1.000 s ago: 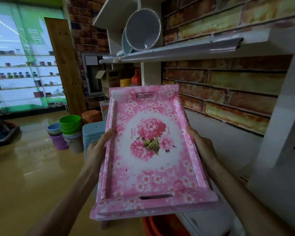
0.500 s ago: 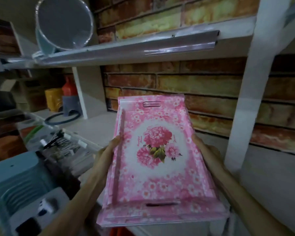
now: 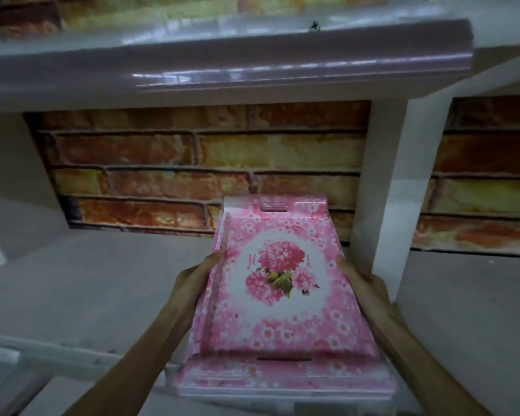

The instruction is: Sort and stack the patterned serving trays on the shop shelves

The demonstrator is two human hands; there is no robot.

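Pink floral trays [image 3: 285,295]: we've got a small stack, several edges showing along the near end and left side, exact count unclear. Top one has a white oval centre with a pink peony bouquet, small blossoms round the border, slot handles at the far and near ends. Stack is held long axis pointing away from us, far end tilted up, over the grey lower shelf [image 3: 87,280]; we can't tell whether the near end touches the shelf edge.

Our left hand [image 3: 192,280] clamps the left long edge, thumb tip on the rim, fingers hidden under the stack. Our right hand [image 3: 360,283] clamps the right long edge the same way, fingers wrapped below. Both closed on the stack, pressing inward from opposite sides.

Just right of the trays stands a white upright post [image 3: 385,190]. Behind: brick-pattern back wall [image 3: 192,163]. Above: upper shelf with a glossy front lip [image 3: 222,67]. Frame is motion-blurred.
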